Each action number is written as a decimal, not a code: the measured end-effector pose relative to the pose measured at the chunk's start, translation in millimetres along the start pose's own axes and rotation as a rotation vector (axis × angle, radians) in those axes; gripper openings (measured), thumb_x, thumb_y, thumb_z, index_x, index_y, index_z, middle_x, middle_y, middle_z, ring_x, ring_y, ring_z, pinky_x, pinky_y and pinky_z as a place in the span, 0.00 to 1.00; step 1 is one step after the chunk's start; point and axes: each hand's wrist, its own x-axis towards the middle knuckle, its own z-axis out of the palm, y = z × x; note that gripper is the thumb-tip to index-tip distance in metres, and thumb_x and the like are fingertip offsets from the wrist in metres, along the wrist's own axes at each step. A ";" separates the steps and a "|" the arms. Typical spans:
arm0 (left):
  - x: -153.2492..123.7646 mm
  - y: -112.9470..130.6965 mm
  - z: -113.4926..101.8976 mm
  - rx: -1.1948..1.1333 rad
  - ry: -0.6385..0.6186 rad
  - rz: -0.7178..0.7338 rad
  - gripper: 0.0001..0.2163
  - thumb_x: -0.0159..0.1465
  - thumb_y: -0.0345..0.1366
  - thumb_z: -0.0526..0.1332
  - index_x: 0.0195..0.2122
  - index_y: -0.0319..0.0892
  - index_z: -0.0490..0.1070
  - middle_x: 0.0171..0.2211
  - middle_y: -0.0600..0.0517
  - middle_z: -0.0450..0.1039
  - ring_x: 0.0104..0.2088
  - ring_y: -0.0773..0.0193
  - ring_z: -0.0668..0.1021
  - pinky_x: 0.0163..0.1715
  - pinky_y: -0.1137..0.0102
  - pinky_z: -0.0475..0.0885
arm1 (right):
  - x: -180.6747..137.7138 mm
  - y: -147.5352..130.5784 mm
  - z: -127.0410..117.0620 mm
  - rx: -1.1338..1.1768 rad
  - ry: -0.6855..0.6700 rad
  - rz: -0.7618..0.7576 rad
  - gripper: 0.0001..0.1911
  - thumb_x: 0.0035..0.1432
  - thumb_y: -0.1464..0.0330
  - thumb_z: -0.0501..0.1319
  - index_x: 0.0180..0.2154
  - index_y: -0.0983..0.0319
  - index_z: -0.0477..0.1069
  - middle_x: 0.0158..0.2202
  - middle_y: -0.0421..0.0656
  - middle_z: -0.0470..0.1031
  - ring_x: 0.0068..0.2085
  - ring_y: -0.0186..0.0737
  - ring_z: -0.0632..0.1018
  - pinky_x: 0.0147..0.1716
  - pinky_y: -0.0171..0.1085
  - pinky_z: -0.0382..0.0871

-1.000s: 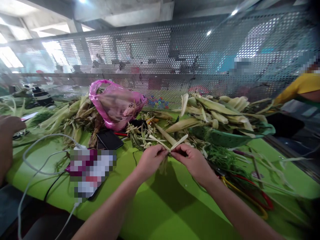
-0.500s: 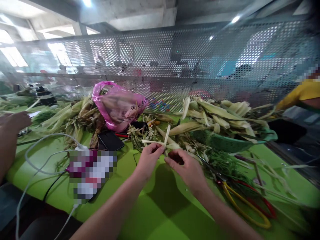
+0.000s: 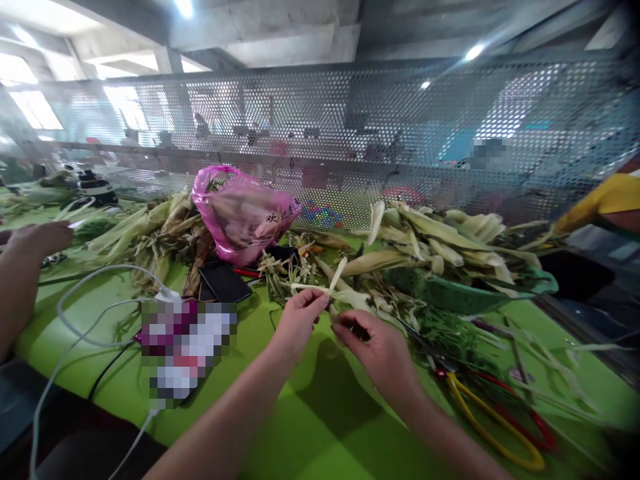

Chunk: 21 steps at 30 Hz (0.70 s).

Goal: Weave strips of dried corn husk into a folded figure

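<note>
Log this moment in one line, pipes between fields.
left hand: grip on pale crossed strips | right hand: at their lower end | to the right: scissors, green basket of husks | beyond: pink bag

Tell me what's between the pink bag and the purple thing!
The head view shows a black phone lying there, with something brown at its edge.

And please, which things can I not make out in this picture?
All in the head view:
Pale strips: pinched ends hidden by the left hand.
Right hand: whether it holds the strips, hidden by its fingers.
Green basket: inside covered by husks.
Yellow sleeve: its wearer partly cut off by the right edge.
</note>
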 end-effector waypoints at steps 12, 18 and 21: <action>-2.0 -5.6 10.9 0.061 -0.182 0.132 0.08 0.57 0.35 0.64 0.36 0.38 0.73 0.32 0.51 0.73 0.34 0.65 0.73 0.40 0.70 0.67 | 14.3 2.6 -13.0 0.642 0.010 0.326 0.14 0.52 0.58 0.66 0.37 0.60 0.72 0.35 0.44 0.76 0.35 0.41 0.76 0.35 0.39 0.72; -6.4 -3.5 14.5 0.091 -0.182 0.152 0.09 0.56 0.35 0.65 0.37 0.38 0.72 0.32 0.51 0.72 0.34 0.66 0.72 0.39 0.71 0.66 | 14.0 3.8 -12.3 0.667 0.079 0.286 0.13 0.51 0.60 0.67 0.33 0.62 0.73 0.28 0.40 0.71 0.29 0.35 0.70 0.22 0.31 0.65; -8.4 -0.8 15.1 0.053 -0.177 0.139 0.09 0.59 0.39 0.63 0.36 0.38 0.72 0.33 0.50 0.73 0.36 0.64 0.72 0.41 0.70 0.66 | 13.2 5.2 -10.0 0.662 0.107 0.280 0.12 0.51 0.60 0.67 0.29 0.62 0.71 0.25 0.39 0.69 0.28 0.35 0.70 0.21 0.31 0.65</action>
